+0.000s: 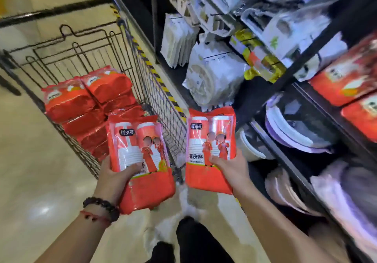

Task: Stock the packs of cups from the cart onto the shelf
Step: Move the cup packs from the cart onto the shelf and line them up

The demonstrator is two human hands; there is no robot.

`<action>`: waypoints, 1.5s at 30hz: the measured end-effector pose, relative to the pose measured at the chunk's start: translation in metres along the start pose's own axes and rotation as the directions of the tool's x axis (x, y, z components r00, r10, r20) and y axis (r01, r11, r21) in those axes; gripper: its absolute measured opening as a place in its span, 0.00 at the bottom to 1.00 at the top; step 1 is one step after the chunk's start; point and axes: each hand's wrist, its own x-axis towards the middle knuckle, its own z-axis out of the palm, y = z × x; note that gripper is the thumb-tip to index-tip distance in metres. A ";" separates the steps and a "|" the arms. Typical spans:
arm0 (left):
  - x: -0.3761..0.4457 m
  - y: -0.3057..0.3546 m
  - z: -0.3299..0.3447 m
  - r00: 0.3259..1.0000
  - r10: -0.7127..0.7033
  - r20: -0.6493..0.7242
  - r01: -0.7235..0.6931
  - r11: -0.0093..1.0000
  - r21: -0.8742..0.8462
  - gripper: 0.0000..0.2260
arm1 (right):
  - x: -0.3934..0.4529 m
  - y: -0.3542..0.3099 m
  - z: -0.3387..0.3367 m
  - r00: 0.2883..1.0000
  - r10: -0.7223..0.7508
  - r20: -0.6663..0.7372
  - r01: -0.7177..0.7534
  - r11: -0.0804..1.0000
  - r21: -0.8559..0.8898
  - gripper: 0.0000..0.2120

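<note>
Packs of cups, two in hand. Left hand [117, 173] grips one red pack [140, 160] at mid-height, thumb across the printed front, fingers hidden behind. Right hand [230, 167] holds a second red pack [211, 148] the same way, thumb on the front near its right edge. Both packs are upright, faces to the camera, held apart in front of the cart's [161, 91] near right corner.

Handling, as a judgement: glossy film over nested paper cups, so light, slightly slick and crushable if squeezed hard. The stacks inside give stiffness along their length; the loose film at top and bottom would crumple. The mid-body grip across both stacks looks right, one pack per hand.

Pose: both forearms reach forward and slightly up, wrists roughly level. The left wrist wears a bead bracelet [102, 206].

More red packs [87, 99] lie stacked along the cart's far left side. Matching stocked packs [344, 83] lie flat on the shelf [318, 38] at the right edge of view, well above the right hand. That tier looks like the destination.
</note>
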 end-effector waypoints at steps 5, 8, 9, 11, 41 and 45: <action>-0.022 0.029 0.084 0.976 0.102 0.193 -0.124 0.987 0.106 0.31 | -0.030 0.014 -0.089 0.975 0.033 -0.220 -0.019 0.998 0.062 0.20; -0.040 0.037 0.140 0.940 0.134 0.314 -0.186 0.972 0.142 0.32 | -0.046 0.027 -0.146 0.932 0.063 -0.356 -0.025 0.994 0.109 0.20; -0.047 0.038 0.159 0.929 0.145 0.341 -0.205 0.968 0.145 0.33 | -0.053 0.034 -0.166 0.918 0.067 -0.390 -0.018 0.992 0.128 0.20; -0.065 0.038 0.198 0.905 0.148 0.398 -0.222 0.964 0.146 0.36 | -0.069 0.049 -0.208 0.891 0.092 -0.446 -0.019 0.986 0.164 0.22; -0.252 0.043 0.602 0.400 0.170 0.901 -0.403 0.915 0.006 0.35 | -0.163 0.144 -0.538 0.470 0.181 -0.864 0.118 0.957 0.265 0.31; -0.233 0.062 0.662 0.303 0.172 0.937 -0.415 0.909 -0.033 0.34 | -0.144 0.129 -0.553 0.390 0.165 -0.906 0.181 0.951 0.251 0.25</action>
